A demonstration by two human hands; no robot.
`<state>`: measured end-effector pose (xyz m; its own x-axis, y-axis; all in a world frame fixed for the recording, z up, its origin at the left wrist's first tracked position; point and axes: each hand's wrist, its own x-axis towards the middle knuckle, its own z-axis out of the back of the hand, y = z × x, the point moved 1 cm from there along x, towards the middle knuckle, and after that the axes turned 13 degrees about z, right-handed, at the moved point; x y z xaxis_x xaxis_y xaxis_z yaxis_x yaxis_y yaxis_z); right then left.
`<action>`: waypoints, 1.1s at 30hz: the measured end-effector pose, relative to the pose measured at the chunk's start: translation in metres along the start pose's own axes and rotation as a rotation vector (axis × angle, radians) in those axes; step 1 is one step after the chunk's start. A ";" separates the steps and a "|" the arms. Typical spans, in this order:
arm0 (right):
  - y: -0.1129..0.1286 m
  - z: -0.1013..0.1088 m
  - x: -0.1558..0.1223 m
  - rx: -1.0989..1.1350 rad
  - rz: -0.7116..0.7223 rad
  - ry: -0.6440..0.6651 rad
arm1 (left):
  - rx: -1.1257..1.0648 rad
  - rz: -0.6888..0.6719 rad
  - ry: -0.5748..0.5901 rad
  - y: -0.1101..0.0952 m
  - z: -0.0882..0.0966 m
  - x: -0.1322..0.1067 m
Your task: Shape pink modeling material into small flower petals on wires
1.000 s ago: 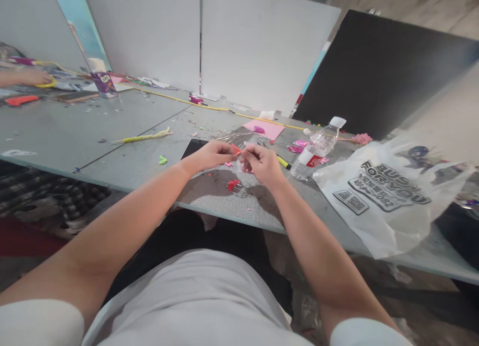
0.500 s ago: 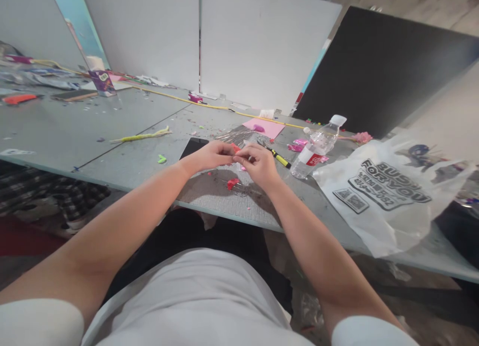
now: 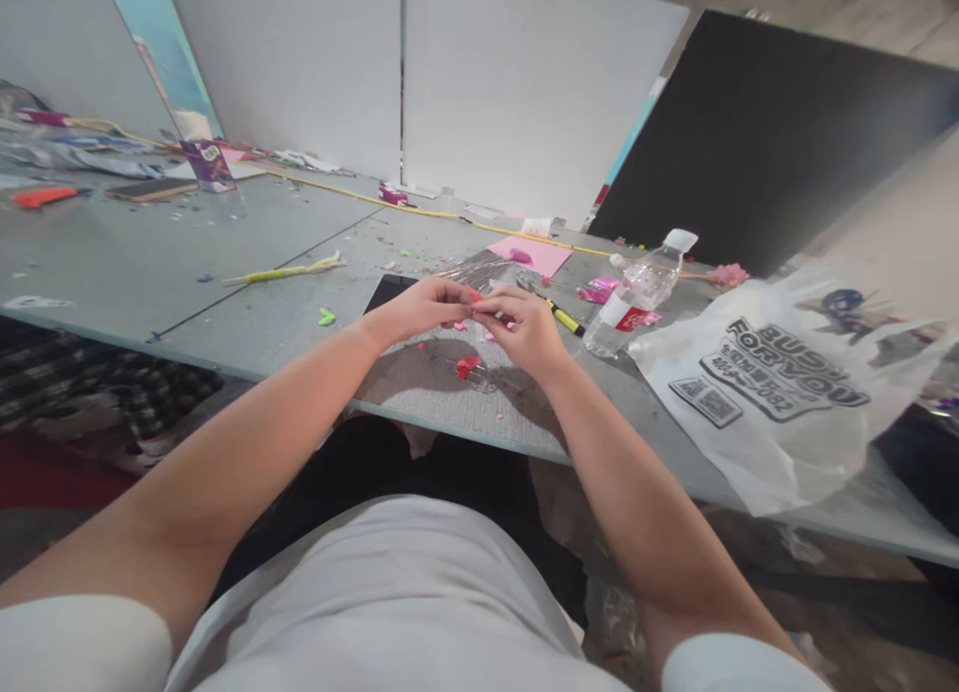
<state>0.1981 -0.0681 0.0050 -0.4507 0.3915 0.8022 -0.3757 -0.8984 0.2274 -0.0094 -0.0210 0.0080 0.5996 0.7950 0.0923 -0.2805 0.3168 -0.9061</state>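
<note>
My left hand [image 3: 429, 304] and my right hand [image 3: 522, 325] meet over the table [image 3: 420, 387], their fingertips pinched together. Between them is a small red, clay-like piece [image 3: 475, 295], mostly covered by the fingers. Below the hands, a red lump [image 3: 468, 366] lies on the tabletop beside a clear, thin item that I cannot make out. A dark phone-like slab [image 3: 391, 289] sits partly behind my left hand. Just beyond my right hand rests a yellow and black pen-like tool [image 3: 567, 319].
A clear bottle [image 3: 635, 298] with a white cap stands at the right, next to a white plastic bag [image 3: 756, 402]. Pink paper [image 3: 545, 257] and thin wires lie behind the hands. A yellow-green twisted stem [image 3: 289, 271] and a green bit [image 3: 327, 317] lie left.
Both hands stay together around the red piece, with slight finger shifts. The whole view has moved a little; nothing on the table has visibly changed place.
</note>
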 end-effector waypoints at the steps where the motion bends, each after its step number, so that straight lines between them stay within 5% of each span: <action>1: 0.000 0.000 0.000 -0.006 0.001 0.007 | 0.010 -0.010 0.001 0.001 0.000 0.001; 7: -0.004 0.001 0.000 -0.032 -0.067 0.059 | 0.088 -0.047 0.000 0.009 0.001 0.008; 15: -0.010 0.003 0.000 0.046 -0.391 0.105 | 0.338 -0.174 0.020 0.010 -0.004 0.001; 19: -0.010 0.003 -0.001 0.236 -0.595 0.007 | 0.370 -0.296 -0.079 0.004 -0.007 0.003; 23: -0.008 0.004 0.000 0.473 -0.747 -0.110 | 0.346 -0.509 -0.298 -0.005 -0.011 -0.001; 29: -0.006 0.004 0.003 0.659 -0.687 -0.180 | 0.177 -0.531 -0.380 -0.010 -0.013 -0.009; 33: 0.001 0.007 0.005 0.802 -0.506 -0.192 | 0.222 -0.527 -0.377 -0.013 -0.008 -0.011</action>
<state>0.2010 -0.0688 0.0134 -0.2207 0.7940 0.5664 0.2075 -0.5293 0.8227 -0.0062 -0.0375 0.0154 0.4077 0.6189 0.6713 -0.1938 0.7771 -0.5988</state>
